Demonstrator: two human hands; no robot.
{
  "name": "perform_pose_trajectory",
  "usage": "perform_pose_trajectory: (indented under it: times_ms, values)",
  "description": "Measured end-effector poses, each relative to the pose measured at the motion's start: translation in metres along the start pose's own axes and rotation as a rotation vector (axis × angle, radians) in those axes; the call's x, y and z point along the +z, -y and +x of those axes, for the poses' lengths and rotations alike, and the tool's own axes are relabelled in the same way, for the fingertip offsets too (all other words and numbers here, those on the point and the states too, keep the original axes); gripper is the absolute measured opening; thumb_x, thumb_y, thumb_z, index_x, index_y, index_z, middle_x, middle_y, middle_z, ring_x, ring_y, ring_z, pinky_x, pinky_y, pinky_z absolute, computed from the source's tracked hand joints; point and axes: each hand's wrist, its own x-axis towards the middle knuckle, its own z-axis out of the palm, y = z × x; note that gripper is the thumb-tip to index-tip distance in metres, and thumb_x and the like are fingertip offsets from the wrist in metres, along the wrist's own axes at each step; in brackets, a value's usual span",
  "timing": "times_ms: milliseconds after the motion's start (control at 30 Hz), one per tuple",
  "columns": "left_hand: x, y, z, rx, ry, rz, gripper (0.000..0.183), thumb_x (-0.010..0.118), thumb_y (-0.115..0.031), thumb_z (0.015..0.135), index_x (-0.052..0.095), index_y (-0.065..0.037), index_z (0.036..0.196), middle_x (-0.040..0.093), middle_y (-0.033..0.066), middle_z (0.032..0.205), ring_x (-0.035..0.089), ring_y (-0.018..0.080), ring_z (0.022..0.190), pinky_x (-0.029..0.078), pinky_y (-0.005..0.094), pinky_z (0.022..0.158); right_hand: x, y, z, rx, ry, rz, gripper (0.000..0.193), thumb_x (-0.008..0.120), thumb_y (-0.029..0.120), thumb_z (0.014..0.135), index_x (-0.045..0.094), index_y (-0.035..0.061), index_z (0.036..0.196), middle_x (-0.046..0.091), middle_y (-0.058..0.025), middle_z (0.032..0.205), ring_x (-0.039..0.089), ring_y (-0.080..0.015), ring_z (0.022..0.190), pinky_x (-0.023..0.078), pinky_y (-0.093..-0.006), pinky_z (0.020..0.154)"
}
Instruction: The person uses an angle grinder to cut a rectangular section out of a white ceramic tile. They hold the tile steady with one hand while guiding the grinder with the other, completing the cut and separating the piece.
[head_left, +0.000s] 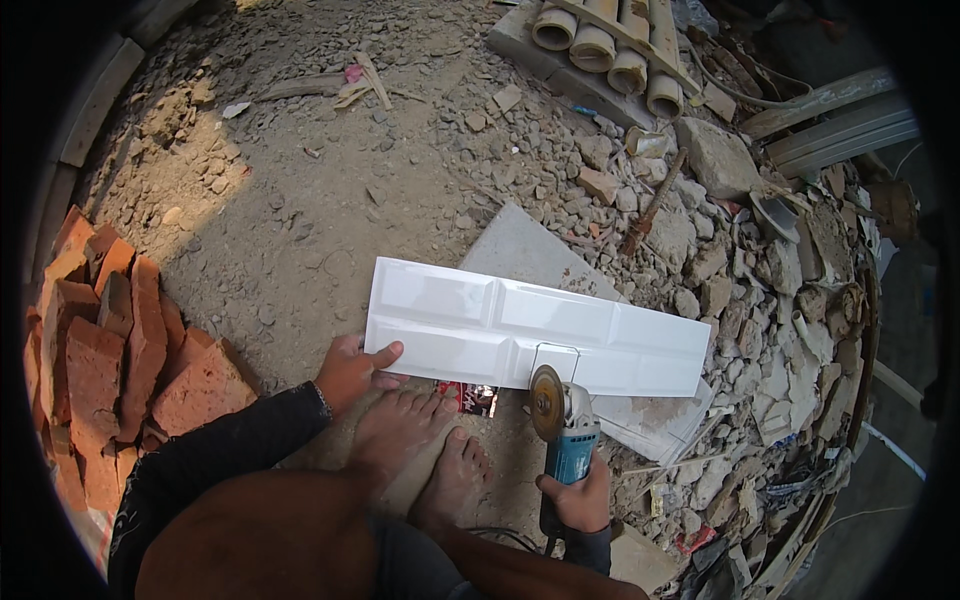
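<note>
A long white glossy tile (440, 300) with a raised brick pattern lies across a grey slab (525, 245). My left hand (350, 375) grips its lower left corner, thumb on top and fingers below the edge. In my right hand (580, 495) is a teal and grey angle grinder (572, 450), held by its body. The grinder's round disc (547, 402) stands at the tile's near edge, beside a small rectangle (557, 352) outlined on the tile. Whether the disc touches the tile, or spins, I cannot tell. My bare feet are just below the tile.
Broken red bricks (110, 350) are piled at the left. Stone and concrete rubble (720, 300) covers the right side. Several pipes (600, 45) lie at the far right. A red and black packet (468, 397) lies by my toes, and a dark cable (500, 535) runs near my right foot.
</note>
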Motion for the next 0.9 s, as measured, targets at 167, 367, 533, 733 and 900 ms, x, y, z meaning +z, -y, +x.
perform_pose_trajectory:
  times_ms: [167,367,533,733,900]
  values:
    - [0.0007,-0.0004,-0.0002,0.003,-0.002,-0.005,0.051,0.076,-0.027,0.108,0.060,0.010,0.140,0.077,0.0199,0.124,0.081,0.0260,0.097,0.067,0.0330,0.083,-0.0005,0.0014,0.0004,-0.011,-0.002,-0.028,0.052,0.085,0.005,0.072,0.067,-0.0045,0.119,0.077,-0.0121,0.102,0.071,-0.0197,0.091,0.058,-0.0367,0.088]
    - [0.0011,-0.0010,-0.0012,0.000,-0.007,-0.016,0.053,0.077,-0.027,0.107,0.058,0.009,0.141,0.077,0.0203,0.127,0.080,0.0265,0.099,0.067,0.0335,0.083,0.0010,-0.0057,0.0032,-0.006,0.008,0.006,0.052,0.085,0.005,0.071,0.067,-0.0045,0.119,0.077,-0.0123,0.101,0.071,-0.0198,0.090,0.059,-0.0368,0.088]
    - [0.0018,-0.0016,-0.0014,-0.003,-0.007,-0.008,0.053,0.076,-0.027,0.108,0.057,0.009,0.143,0.077,0.0204,0.127,0.080,0.0261,0.098,0.066,0.0326,0.082,0.0007,-0.0055,0.0025,-0.023,-0.004,0.009,0.052,0.086,0.005,0.071,0.067,-0.0041,0.119,0.077,-0.0124,0.100,0.071,-0.0198,0.089,0.059,-0.0368,0.087]
    - [0.0027,-0.0034,-0.0020,0.005,-0.004,-0.015,0.054,0.076,-0.026,0.108,0.057,0.010,0.142,0.076,0.0213,0.127,0.081,0.0270,0.099,0.067,0.0331,0.083,0.0017,-0.0023,0.0015,-0.020,-0.020,-0.033,0.052,0.086,0.005,0.071,0.068,-0.0040,0.119,0.078,-0.0133,0.099,0.072,-0.0205,0.088,0.059,-0.0375,0.087]
    - [0.0024,-0.0030,-0.0017,-0.015,-0.014,-0.006,0.054,0.076,-0.027,0.108,0.057,0.011,0.142,0.077,0.0215,0.126,0.081,0.0274,0.099,0.067,0.0334,0.083,0.0024,-0.0019,0.0005,-0.059,-0.025,-0.005,0.052,0.086,0.006,0.071,0.068,-0.0043,0.119,0.077,-0.0132,0.100,0.072,-0.0206,0.088,0.059,-0.0378,0.087]
